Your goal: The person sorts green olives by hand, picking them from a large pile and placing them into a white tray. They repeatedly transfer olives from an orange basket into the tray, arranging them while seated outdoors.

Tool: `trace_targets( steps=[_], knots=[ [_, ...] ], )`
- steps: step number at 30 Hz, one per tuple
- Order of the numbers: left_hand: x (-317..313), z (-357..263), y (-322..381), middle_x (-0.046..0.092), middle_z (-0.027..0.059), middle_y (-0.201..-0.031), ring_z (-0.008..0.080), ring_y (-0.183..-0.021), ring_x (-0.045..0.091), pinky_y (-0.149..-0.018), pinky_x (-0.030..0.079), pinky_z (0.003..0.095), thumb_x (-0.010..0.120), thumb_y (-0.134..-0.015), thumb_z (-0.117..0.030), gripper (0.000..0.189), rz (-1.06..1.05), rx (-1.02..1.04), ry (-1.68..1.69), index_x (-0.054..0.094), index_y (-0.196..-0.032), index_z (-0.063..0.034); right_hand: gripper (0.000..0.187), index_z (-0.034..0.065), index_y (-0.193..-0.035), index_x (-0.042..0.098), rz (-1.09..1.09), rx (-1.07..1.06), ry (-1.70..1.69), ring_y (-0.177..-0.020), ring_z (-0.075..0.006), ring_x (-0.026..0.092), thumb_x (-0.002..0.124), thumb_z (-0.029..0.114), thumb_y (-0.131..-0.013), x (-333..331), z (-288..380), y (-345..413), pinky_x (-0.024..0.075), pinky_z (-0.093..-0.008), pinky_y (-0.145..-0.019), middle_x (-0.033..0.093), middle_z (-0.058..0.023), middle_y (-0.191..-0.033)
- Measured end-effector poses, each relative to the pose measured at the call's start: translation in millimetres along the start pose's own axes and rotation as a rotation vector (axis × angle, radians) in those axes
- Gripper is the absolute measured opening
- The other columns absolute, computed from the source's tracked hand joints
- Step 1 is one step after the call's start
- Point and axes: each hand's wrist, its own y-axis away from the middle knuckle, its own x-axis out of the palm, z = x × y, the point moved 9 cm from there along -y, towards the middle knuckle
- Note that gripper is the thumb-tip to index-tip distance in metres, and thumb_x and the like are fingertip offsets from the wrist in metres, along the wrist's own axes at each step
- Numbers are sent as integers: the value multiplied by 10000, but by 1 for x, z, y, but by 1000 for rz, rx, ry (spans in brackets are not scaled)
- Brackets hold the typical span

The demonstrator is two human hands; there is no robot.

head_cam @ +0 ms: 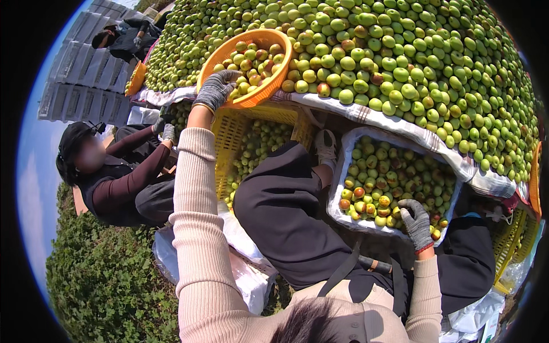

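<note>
My left hand (216, 89), in a grey knit glove, reaches over the near rim of an orange plastic basket (274, 88). Its fingertips lie among green and reddish-brown jujubes (254, 77) inside; whether it grips the rim or a fruit is unclear. The basket tilts towards me on the edge of a large jujube heap (386, 51). Lower right, my right hand (415, 223), gloved with a red cuff, hovers at a white-lined crate (336, 210). Thumb and fingers are apart there, close above browner jujubes (381, 171), and I see no fruit held between them.
Plaid cloth (343, 106) edges the heap. A yellow slatted crate (225, 145) with jujubes stands beside my knee. To the left sits a gloved co-worker (124, 176); another person (128, 38) is farther off, near stacked crates (85, 77). A second yellow crate (508, 244) stands at right.
</note>
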Motion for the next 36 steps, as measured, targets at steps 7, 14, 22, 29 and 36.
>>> trace_targets(
  steps=[7,14,22,29,36],
  knots=[
    [18,-30,-72,584,164,-1141,340,-1079,574,-929,474,390,736,-732,-112,449,-166,3,-406,611,-1162,-144,184,12,-1008,643,12,63,7,-921,-206,604,590,30,-832,10,-14,6,475,-302,-857,625,-102,-1002],
    [20,-32,-101,606,139,-1063,313,-1002,615,-913,475,411,661,-798,-347,358,-141,-66,-271,628,-1090,-141,176,17,-999,645,51,79,44,-925,-244,612,588,39,-834,19,-9,8,476,-326,-862,630,-120,-997],
    [48,-49,-114,672,126,-1002,307,-935,640,-822,494,387,619,-856,-131,179,20,90,-486,645,-1030,-164,198,21,-1025,637,120,25,57,-956,-208,604,579,25,-836,34,4,12,464,-311,-877,623,-93,-986],
    [21,-55,-86,690,-5,-908,131,-759,611,-643,526,285,686,-841,-244,226,-105,225,-48,722,-1027,-121,182,21,-1011,636,75,91,31,-950,-210,610,573,20,-839,27,-11,18,472,-308,-866,625,-96,-979],
    [55,-79,-78,678,120,-1006,230,-805,674,-581,555,352,643,-854,-252,331,205,-190,-135,650,-1158,-120,186,47,-1025,646,77,-26,102,-928,-262,622,590,51,-848,30,0,19,488,-335,-839,632,-120,-976]
  ],
)
